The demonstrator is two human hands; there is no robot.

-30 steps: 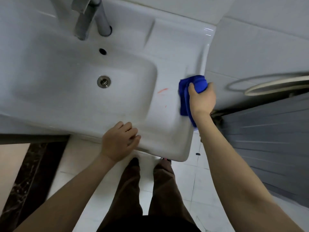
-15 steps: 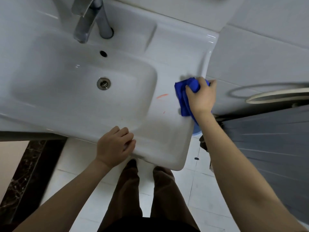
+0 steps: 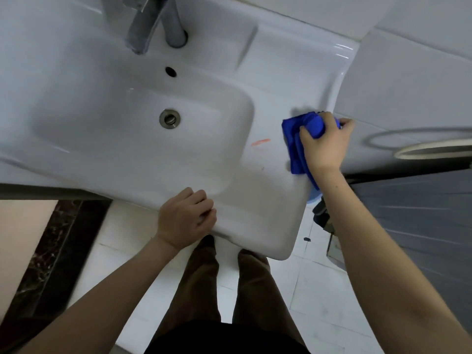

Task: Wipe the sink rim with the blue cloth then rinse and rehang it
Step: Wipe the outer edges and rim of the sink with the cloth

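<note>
My right hand (image 3: 324,146) is shut on a bunched blue cloth (image 3: 296,139) and presses it flat against the right side of the white sink rim (image 3: 275,190). An orange-red streak (image 3: 260,142) marks the rim just left of the cloth. My left hand (image 3: 185,218) rests with curled fingers on the sink's front edge and holds nothing. The chrome tap (image 3: 153,21) stands at the back above the basin, and the drain (image 3: 169,118) sits in the basin's middle.
A tiled wall (image 3: 408,80) runs close along the sink's right edge, with a pale ring-shaped fitting (image 3: 434,146) on it. Grey ribbed panelling (image 3: 421,213) lies below that. White floor tiles (image 3: 306,290) and my legs show under the sink.
My right hand has slid the blue cloth a little leftwards along the right rim, nearer the orange streak. My left hand stays on the front edge.
</note>
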